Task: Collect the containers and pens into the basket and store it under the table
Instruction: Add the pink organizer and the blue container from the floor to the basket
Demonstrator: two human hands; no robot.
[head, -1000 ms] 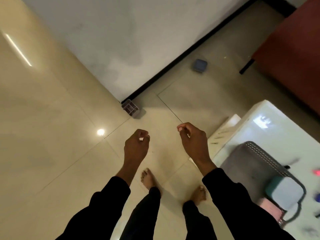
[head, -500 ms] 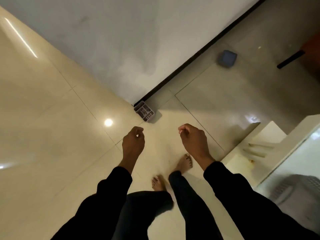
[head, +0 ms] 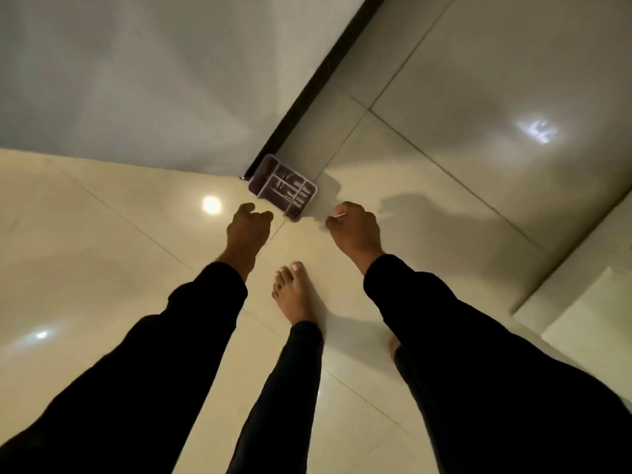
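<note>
1. Head view: I had both hands out over the tiled floor (head: 102, 234). My left hand (head: 247, 230) was loosely curled, fingers bent in toward the palm, with nothing in it that I could see.
2. My right hand (head: 355, 230) was curled the same way. A thin pale sliver showed at its fingertips; I couldn't tell whether that was a nail or something pinched.
3. The divided container (head: 283, 188) lay on the floor at the corner of the wall (head: 119, 80), just beyond and between my hands, touched by neither. Whatever lay in its compartments was too blurred to make out.
4. One bare foot (head: 294, 292) was plain between my black sleeves; the other was mostly hidden behind my right sleeve (head: 478, 354).
5. A pale step (head: 588, 323) was cut off at the right edge.
</note>
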